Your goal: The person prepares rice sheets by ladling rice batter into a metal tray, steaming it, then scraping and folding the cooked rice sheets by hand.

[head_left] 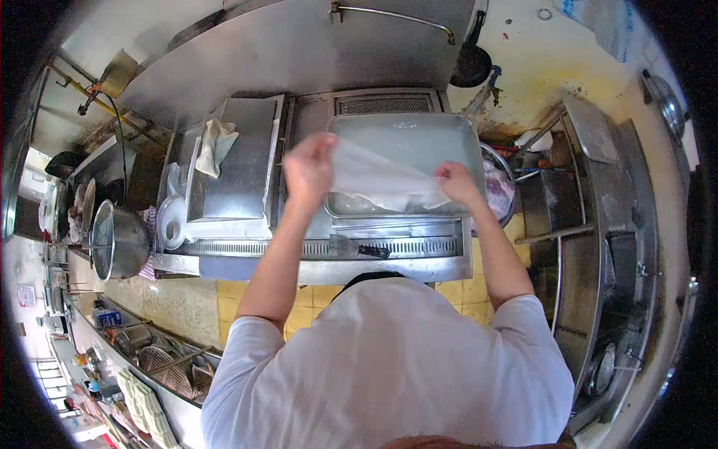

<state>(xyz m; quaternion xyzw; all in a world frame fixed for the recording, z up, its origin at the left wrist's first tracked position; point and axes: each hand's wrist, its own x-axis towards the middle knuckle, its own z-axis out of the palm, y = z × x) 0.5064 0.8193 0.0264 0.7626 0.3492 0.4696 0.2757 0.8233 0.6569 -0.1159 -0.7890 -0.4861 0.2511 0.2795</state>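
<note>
A thin white cloth [385, 176] is stretched between my two hands, its lower edge sagging. My left hand [309, 170], blurred by motion, grips its upper left corner. At the other end, my right hand [458, 183] pinches the cloth with closed fingers. Beneath it lies a wide metal tray [470, 138] with pale, cloudy liquid inside; the cloth overlaps the tray's left and middle part in this view.
Left of the tray, a crumpled cream cloth [215, 148] rests on a flat metal lid [243, 168]. A black-handled scraper [370, 251] lies on the slotted front ledge. A large pot [120, 243] stands at far left, a bowl [497, 183] with pinkish contents at right.
</note>
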